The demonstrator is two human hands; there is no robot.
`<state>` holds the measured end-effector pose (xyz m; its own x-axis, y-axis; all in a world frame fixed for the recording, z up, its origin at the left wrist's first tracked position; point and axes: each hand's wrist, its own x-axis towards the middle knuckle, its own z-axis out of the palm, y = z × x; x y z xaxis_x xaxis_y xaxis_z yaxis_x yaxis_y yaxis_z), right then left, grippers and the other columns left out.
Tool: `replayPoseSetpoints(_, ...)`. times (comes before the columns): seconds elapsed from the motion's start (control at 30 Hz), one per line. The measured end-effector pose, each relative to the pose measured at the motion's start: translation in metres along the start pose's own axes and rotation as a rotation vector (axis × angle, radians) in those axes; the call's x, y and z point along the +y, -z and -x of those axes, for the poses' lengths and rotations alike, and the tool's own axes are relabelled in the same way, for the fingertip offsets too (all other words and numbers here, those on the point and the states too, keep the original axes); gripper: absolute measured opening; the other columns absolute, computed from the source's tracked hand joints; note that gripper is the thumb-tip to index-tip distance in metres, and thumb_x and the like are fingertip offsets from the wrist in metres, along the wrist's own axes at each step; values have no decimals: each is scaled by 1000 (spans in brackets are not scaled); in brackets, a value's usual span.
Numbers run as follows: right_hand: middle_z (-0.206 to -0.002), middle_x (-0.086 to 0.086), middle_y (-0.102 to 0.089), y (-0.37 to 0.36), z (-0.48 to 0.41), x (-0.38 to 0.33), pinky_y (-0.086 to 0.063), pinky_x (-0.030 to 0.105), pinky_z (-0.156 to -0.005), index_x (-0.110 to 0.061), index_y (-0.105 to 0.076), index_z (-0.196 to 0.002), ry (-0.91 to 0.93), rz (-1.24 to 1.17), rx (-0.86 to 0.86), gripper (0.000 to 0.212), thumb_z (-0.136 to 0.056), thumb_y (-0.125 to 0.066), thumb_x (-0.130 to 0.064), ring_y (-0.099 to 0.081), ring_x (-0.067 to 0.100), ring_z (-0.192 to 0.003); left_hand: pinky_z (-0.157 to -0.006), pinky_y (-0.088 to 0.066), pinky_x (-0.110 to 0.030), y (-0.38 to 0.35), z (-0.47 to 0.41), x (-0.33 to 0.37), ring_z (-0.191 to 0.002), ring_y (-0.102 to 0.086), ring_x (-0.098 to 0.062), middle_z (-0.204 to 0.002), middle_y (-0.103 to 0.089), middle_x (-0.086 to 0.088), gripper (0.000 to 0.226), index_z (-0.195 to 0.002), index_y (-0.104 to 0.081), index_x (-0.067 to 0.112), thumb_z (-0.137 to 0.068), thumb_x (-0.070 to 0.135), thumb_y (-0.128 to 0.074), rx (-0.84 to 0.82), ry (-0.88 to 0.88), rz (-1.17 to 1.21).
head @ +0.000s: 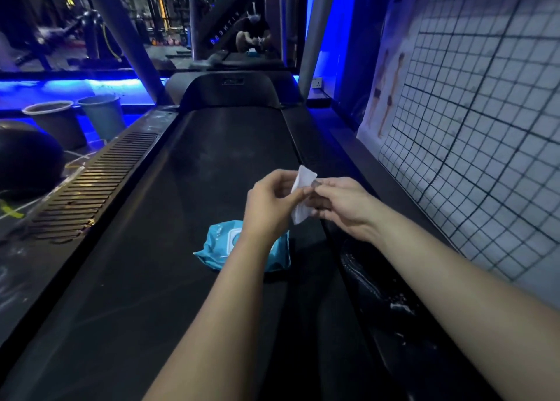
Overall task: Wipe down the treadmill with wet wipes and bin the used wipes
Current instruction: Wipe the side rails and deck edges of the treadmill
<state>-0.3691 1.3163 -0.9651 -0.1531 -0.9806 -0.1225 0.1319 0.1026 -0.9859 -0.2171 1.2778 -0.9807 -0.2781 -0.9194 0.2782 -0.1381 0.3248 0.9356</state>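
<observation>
The job looks to be at an early stage. A white wipe [304, 179] is out of its pack and held up between both hands above the treadmill belt [212, 158], but it touches no surface yet. It appears folded and clean, so my guess is that it is being opened out for wiping. The belt shows faint dusty streaks, and the left side rail [91, 182] carries pale smudges, so the wiping itself seems to lie ahead. No used wipes are in view. Two buckets [57, 119] stand on the floor left of the treadmill, well apart from the hands. They may serve as the bin, but their contents cannot be seen.

The left hand [269, 200] pinches the wipe's left edge, with its fingers [298, 192] closed together on the cloth. The right hand [342, 207] pinches the opposite edge in the same way, thumb on top.

The wipe forms a narrow strip. Its long axis stands roughly upright, leaning a little, with the top corner pointing away towards the treadmill's front hood [230, 94]. Its lower end hangs towards the blue pack [218, 246].

The pack lies flat on the belt just below the hands, partly hidden by the left forearm. Its flap faces up, and its long axis runs across the belt, slightly skewed.
</observation>
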Motion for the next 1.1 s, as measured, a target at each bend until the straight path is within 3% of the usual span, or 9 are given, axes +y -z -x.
replayPoseSetpoints(0.1,-87,13,-70,7,-2,5,-54,24,-65,-2,-66,-103,57,28,16,19,-105,-52,-15,-63,15,-73,-78,-62,-44,-1,3,-5,-80,-75,-19,-86,-81,-7,4,-93,-80,13,-93,16,-81,34,102,151)
replayPoseSetpoints(0.27,-81,13,-69,1,-4,4,-52,30,-65,-1,-65,-101,156,61,61,16,-103,-55,-13,-61,19,-71,-77,-65,-45,0,9,2,-84,-76,-33,-92,-79,-18,10,-93,-74,3,-93,11,-80,92,209,416)
replayPoseSetpoints(0.43,-88,11,-66,-7,7,-5,-51,28,-65,2,-64,-121,58,-7,-134,31,-97,-66,-18,-60,13,-71,-50,-57,-36,8,5,8,-62,-70,-25,-74,-70,-9,27,-81,-58,10,-93,19,-80,56,278,479)
replayPoseSetpoints(0.53,-88,7,-70,0,8,-3,-52,25,-65,-1,-69,-114,76,103,-68,27,-90,-74,-11,-60,11,-71,-60,-54,-37,10,4,7,-69,-71,-24,-79,-70,-10,38,-80,-51,14,-87,22,-87,28,302,465)
replayPoseSetpoints(0.6,-83,4,-71,5,8,-1,-52,25,-64,-3,-73,-103,81,147,-6,21,-87,-78,-15,-61,12,-70,-71,-50,-44,11,4,7,-77,-65,-27,-85,-63,-14,43,-86,-53,14,-79,27,-94,37,299,449)
replayPoseSetpoints(0.7,-84,1,-70,6,9,1,-54,28,-66,-14,-74,-89,100,166,32,10,-86,-80,-22,-63,14,-76,-76,-47,-44,14,4,9,-81,-55,-25,-88,-57,-8,56,-87,-55,15,-64,41,-99,53,301,385)
replayPoseSetpoints(0.87,-94,7,-73,-2,16,-5,-58,34,-77,-10,-70,-98,114,160,-154,18,-87,-78,-21,-68,18,-84,-77,-60,-38,25,2,18,-83,-73,-23,-91,-76,-9,33,-107,-72,6,-91,33,-83,-55,356,397)
replayPoseSetpoints(1.0,-97,8,-77,-6,8,-4,-60,37,-82,-8,-75,-94,172,238,91,21,-82,-84,-22,-73,22,-92,-65,-59,-32,35,-1,17,-75,-74,-21,-89,-79,-12,15,-104,-77,4,-103,14,-66,-54,348,387)
replayPoseSetpoints(1.1,-95,2,-77,-7,6,-4,-60,33,-79,-16,-78,-93,186,309,99,24,-80,-84,-34,-72,15,-93,-73,-60,-37,33,0,16,-79,-74,-24,-93,-80,-17,11,-103,-80,5,-96,12,-76,-21,314,350)
